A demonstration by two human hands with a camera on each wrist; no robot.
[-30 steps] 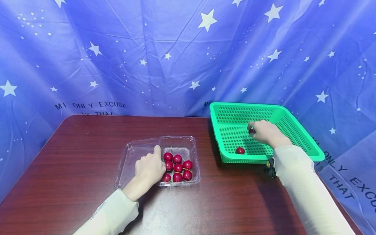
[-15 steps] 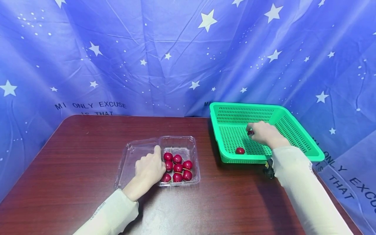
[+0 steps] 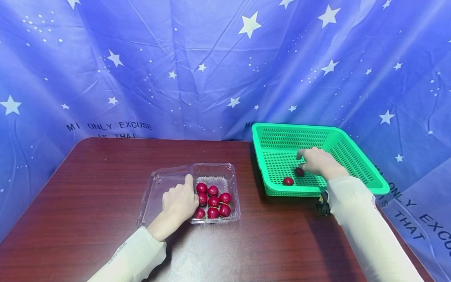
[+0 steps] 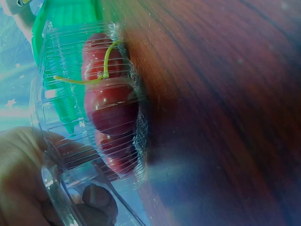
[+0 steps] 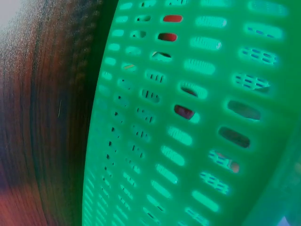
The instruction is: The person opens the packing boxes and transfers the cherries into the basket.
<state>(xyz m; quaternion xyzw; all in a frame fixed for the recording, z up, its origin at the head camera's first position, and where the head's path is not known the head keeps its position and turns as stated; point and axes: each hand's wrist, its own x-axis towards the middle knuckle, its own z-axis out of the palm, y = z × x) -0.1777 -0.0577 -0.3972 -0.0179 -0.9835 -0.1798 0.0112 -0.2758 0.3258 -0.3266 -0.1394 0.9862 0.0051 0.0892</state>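
Observation:
My left hand [image 3: 179,201] grips the hinge side of a clear plastic clamshell box [image 3: 235,196], its fingertips visible through the plastic in the left wrist view. Several red cherries [image 3: 213,201] with green stems lie inside the box. Over at the right, my right hand [image 3: 318,161] reaches down into a green plastic basket [image 3: 352,145], fingers parted. Just under those fingers is a dark cherry [image 3: 299,171]; another cherry [image 3: 288,181] lies close by on the basket floor. In the right wrist view the slotted basket wall [image 5: 188,141] hides most of the hand.
The box's transparent lid [image 3: 160,188] lies folded out to the left, partly under the left hand. Brown wooden table [image 3: 260,243] runs between box and basket. A blue star-patterned curtain [image 3: 201,90] hangs behind. Something small and black [image 3: 323,204] shows at the right cuff.
My right hand has let go of the dark cherry, which is now lower, below the parted fingers. The left hand and the box stay as they were.

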